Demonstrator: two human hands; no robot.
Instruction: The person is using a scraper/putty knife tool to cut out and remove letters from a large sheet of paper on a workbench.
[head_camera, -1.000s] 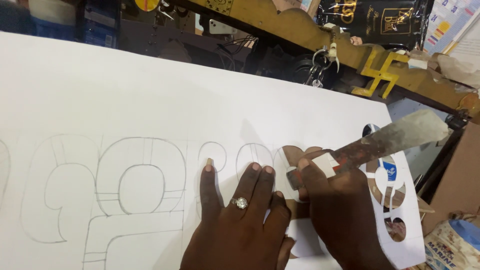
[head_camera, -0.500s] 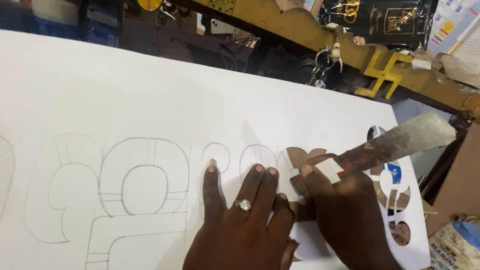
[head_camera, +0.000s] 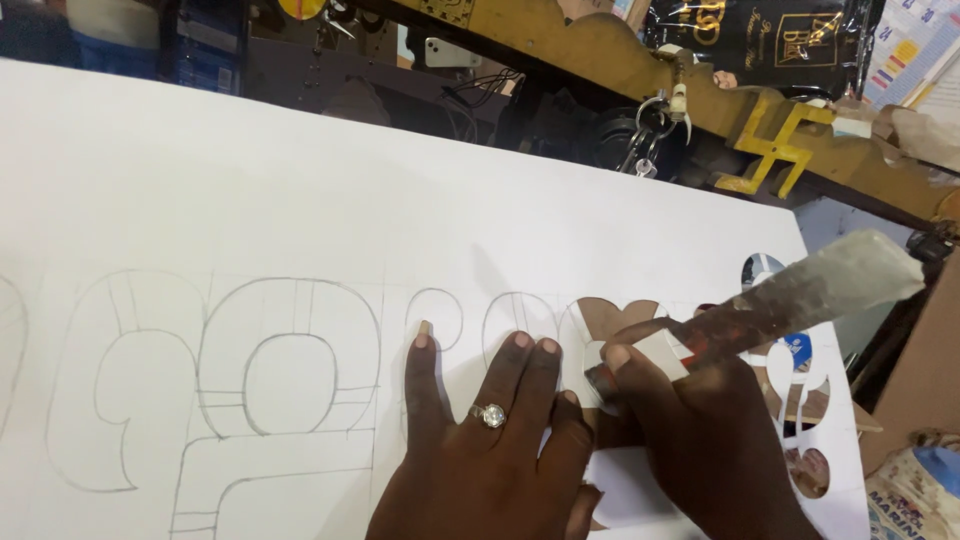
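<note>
Head view: left hand (head_camera: 490, 440) lies flat, fingers spread wide, pressing down a large white sheet of board with pencil-drawn rounded letter outlines (head_camera: 300, 230); a ring with a clear stone sits on one finger. Right hand (head_camera: 700, 440) is closed around a long flat metal blade with a worn, pale-wrapped end (head_camera: 790, 295), tip down at the edge of a cut-out just right of the left fingertips.

Risks, judged from this: the blade tip works just beside the left middle and ring fingers, so a slip leftward could nick them. The blade is gripped low with the long end sticking up and to the right, so leverage looks awkward and the cut may wander off the pencil line. Thin strips between the cut-out shapes (head_camera: 800, 400) at the right end could tear if the sheet shifts.

Sheet: bright white, smooth, fills the worktop from far left to near right. Left outlines are uncut, pencil only, with ruled guide lines. Right end has several curved holes showing brown and blue beneath. Far side: yellow-painted carved wooden beam (head_camera: 640, 60).
</note>
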